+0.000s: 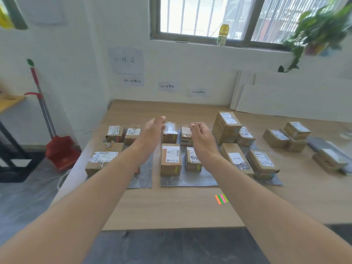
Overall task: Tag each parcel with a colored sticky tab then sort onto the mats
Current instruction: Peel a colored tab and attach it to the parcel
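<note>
Both your arms stretch over the table (171, 210) toward 12 o'clock, hands hovering above the back row of the middle mat (190, 180). Your left hand (153, 130) has its fingers loosely curved and holds nothing I can see; it hangs just beside the back parcel (169, 133). Your right hand (202, 135) is curled into a loose fist with its back to the camera, and the small parcel (186, 135) sits at its 9 o'clock. Whether that hand pinches anything or touches the box I cannot tell. All three mats carry boxes: the left mat (142, 176) at 10 o'clock, the middle one at 12, the right mat (274, 181) at 1. Several boxes on the middle mat show coloured strips on their near faces. The tabs (221, 199) lie flat on bare wood at 5 o'clock from your right hand, near the middle mat's front edge. A pile (285, 137) of boxes waits off the mats at 2 o'clock. I judge you are finishing a placement in the back row, with the sorting well along but not done. The next move likely calls for your right hand to come down to the tabs and peel one colour with a fine pinch. They lie thin and flat, so get a nail under the edge, then reach for the pile.
</note>
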A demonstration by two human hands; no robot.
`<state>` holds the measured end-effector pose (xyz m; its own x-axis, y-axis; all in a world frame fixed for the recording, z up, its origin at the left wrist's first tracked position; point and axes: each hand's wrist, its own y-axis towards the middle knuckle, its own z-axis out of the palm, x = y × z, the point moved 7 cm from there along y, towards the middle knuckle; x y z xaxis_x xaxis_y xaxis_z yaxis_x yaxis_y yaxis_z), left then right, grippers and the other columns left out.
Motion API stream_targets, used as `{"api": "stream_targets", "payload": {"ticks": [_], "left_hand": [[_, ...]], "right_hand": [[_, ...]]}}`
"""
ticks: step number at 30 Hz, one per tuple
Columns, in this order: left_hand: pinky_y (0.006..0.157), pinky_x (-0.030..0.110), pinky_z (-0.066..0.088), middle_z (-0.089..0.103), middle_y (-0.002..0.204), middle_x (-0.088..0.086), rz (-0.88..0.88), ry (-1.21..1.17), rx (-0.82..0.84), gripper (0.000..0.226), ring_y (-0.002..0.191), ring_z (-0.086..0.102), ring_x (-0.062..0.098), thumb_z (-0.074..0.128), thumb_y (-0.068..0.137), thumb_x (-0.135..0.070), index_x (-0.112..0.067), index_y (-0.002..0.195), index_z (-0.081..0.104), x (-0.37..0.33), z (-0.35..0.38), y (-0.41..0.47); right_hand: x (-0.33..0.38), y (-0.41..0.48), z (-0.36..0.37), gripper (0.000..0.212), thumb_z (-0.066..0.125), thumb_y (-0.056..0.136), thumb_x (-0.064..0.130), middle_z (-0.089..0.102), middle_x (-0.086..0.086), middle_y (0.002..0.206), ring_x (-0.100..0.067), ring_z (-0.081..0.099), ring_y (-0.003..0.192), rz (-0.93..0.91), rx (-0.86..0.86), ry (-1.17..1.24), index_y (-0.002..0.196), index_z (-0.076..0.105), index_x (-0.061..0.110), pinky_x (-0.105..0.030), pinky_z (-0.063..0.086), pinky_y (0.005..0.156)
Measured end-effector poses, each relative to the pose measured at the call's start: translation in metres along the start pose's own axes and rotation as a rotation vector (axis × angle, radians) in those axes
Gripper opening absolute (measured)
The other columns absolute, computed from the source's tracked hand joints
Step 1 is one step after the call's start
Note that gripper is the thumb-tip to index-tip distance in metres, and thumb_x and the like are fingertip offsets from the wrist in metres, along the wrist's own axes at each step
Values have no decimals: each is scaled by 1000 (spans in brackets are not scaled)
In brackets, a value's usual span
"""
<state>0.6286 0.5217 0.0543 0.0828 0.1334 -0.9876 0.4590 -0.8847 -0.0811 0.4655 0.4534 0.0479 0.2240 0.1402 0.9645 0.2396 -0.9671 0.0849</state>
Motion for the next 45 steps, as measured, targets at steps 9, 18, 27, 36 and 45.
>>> {"api": "stream_targets", "payload": {"ticks": [9, 18, 27, 36, 45], "left_hand": [[112, 46, 38, 61, 126, 4, -4, -21, 108, 50, 122, 55, 25, 44, 96, -49, -19, 133, 59, -21, 114, -27], [101, 37, 40, 61, 107, -2, -20, -47, 243, 35, 100, 54, 15, 41, 101, -41, -20, 122, 61, -35, 283, -64], [110, 39, 38, 62, 121, 7, -29, -45, 387, 38, 117, 55, 23, 41, 101, -38, -14, 125, 60, -61, 431, -86], [113, 41, 36, 59, 130, 6, -125, -15, 528, 47, 125, 52, 24, 43, 101, -40, -15, 139, 53, -51, 556, -49], [110, 41, 41, 60, 132, 6, -185, 0, 626, 44, 124, 55, 23, 45, 100, -38, -14, 136, 56, -47, 677, 36]], "right_hand": [[-34, -13, -124, 20, 45, 103, 35, 58, 5, 87, -13, 54, 81, 45, -121, 12, 100, 60, 23, -30, 44, 70], [-78, -35, -278, 26, 47, 96, 43, 55, 7, 73, -15, 53, 70, 85, -248, -4, 99, 62, 22, -34, 43, 68], [-109, -37, -418, 23, 45, 104, 33, 61, 6, 91, -13, 60, 92, 106, -389, -43, 113, 61, 19, -30, 47, 79], [-165, 2, -504, 22, 44, 105, 33, 58, 5, 84, -11, 57, 81, 187, -519, -1, 109, 60, 19, -31, 46, 73], [-214, 84, -581, 15, 45, 103, 34, 59, 5, 85, -14, 55, 80, 267, -622, -23, 100, 58, 28, -33, 46, 74]]}}
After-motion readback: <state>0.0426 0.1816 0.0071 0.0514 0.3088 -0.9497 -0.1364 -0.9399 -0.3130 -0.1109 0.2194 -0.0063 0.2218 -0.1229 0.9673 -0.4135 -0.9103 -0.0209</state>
